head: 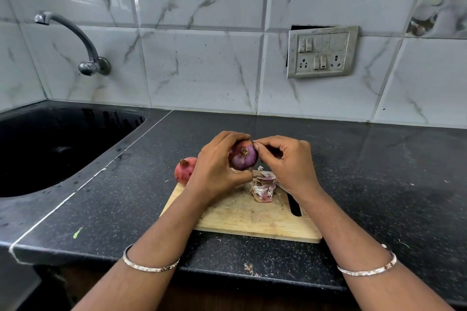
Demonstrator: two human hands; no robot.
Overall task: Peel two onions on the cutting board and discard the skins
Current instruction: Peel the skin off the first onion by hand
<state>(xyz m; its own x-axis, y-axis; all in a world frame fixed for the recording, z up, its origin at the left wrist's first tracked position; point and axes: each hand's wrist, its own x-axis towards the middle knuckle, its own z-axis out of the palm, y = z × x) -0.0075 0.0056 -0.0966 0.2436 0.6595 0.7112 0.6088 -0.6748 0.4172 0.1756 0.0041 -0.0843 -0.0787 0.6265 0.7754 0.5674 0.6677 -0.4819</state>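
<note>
The cutting board point(252, 217) lies near the front of the dark counter point(379, 171), likely so scraps land on wood; a heap of torn skins point(262, 188) sits toward its far side, not yet thrown away; just right of it a knife point(295, 206) lies idle, its blade mostly hidden under the right wrist; above the far edge the left hand point(217, 166) curls round the held onion point(243, 159), probably to steady it; the right hand point(290, 164) sets pinched thumb and forefinger against its upper right side, seemingly to lift skin, though any flake is too small to tell; the second onion point(184, 170), unpeeled, rests at the far left corner, half hidden behind the left hand; the sink point(50, 146) at far left is too dark to read.
</note>
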